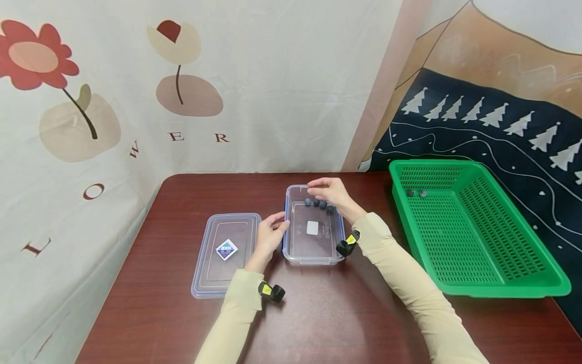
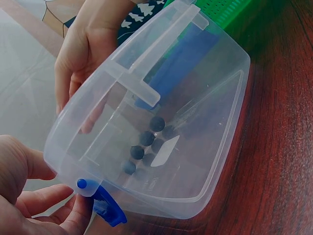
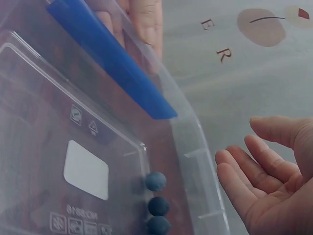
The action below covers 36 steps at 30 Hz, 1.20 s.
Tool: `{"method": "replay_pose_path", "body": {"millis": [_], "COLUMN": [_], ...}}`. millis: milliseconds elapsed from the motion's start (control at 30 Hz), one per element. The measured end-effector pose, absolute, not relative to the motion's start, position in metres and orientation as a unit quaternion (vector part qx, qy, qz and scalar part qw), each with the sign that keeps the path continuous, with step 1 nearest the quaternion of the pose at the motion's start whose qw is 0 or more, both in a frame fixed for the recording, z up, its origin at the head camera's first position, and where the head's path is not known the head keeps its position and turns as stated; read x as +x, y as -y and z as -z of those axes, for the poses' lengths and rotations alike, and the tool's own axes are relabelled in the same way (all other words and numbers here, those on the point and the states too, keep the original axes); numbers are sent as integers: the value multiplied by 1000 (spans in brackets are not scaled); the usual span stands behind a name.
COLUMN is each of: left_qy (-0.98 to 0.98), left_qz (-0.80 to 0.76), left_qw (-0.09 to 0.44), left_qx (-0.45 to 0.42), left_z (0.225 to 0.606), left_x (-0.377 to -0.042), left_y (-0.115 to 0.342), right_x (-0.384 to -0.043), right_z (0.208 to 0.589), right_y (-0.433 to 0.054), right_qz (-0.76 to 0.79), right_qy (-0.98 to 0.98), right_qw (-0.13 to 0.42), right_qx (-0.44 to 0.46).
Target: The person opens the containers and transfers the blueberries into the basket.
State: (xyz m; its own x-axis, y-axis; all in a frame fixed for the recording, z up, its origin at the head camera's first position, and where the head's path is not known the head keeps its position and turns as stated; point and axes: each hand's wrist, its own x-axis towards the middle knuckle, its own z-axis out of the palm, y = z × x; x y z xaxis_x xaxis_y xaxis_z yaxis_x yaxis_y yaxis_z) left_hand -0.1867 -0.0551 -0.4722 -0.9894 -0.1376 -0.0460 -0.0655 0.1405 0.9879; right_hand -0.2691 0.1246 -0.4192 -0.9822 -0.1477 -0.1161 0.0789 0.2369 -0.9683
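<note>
My right fingers (image 3: 271, 159): relaxed, parted, by the clear box's (image 1: 309, 250) far rim.
My left fingers (image 1: 274, 218): extended, touching its left side.
Dark balls (image 2: 147, 138): four inside.

Box (image 1: 297, 242) clr w/ blu clips (image 3: 111, 59); berries (image 1: 323, 205) dk-blu.

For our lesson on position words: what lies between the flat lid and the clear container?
In the head view, the left hand lies between the lid and the clear container, with tabletop showing beside it.
</note>
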Motion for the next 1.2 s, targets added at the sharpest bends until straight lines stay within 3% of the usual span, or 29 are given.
{"method": "replay_pose_path", "body": {"millis": [533, 1200], "left_qy": [751, 753], "left_qz": [656, 654], "left_qw": [28, 22], "left_qx": [66, 64], "left_z": [472, 473], "left_x": [-187, -186], "left_y": [56, 56], "right_x": [-277, -279], "right_z": [439, 450], "right_y": [-107, -101], "right_qz": [552, 492], "right_qy": [-827, -867], "right_qw": [91, 72], "right_qx": [53, 42]}}
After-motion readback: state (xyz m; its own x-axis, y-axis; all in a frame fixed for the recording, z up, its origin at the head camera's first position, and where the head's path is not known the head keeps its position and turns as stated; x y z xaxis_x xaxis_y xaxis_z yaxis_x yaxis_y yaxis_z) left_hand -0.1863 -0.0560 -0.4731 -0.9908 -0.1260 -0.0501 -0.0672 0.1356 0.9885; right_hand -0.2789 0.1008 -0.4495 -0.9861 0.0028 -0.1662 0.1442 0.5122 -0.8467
